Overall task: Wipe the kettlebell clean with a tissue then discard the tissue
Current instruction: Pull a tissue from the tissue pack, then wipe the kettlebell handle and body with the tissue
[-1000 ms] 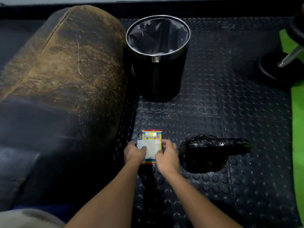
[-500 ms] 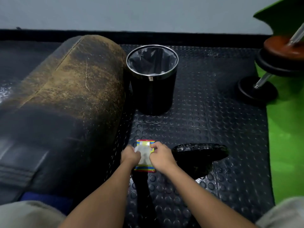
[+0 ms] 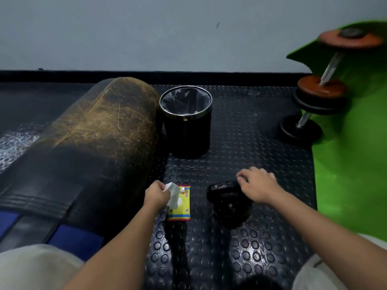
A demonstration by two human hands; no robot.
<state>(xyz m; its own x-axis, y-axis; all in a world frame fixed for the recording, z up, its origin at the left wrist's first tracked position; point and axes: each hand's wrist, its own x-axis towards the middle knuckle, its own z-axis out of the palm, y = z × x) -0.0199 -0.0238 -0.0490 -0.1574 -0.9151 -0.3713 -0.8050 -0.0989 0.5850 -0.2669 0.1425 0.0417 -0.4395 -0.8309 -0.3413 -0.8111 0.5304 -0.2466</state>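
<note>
The left hand [image 3: 156,194] pinches a crumpled white tissue [image 3: 173,194] between thumb and curled fingers, holding it above the upper left corner of the flat yellow tissue pack with red edges [image 3: 181,208]. The pack lies on the black studded rubber floor mat [image 3: 209,248]. The black cast-iron kettlebell [image 3: 227,200] rests on the mat just right of the pack. The right hand [image 3: 258,186] lies over the kettlebell's top with fingers bent downward; whether they close around the handle cannot be told. A black cylindrical waste bin with a chrome rim and dark liner [image 3: 186,122] stands farther back, beside the worn brown-and-black leather bolster [image 3: 100,139]. A dumbbell with orange plates [image 3: 322,88] lies at the edge of the green mat [image 3: 356,164].
</note>
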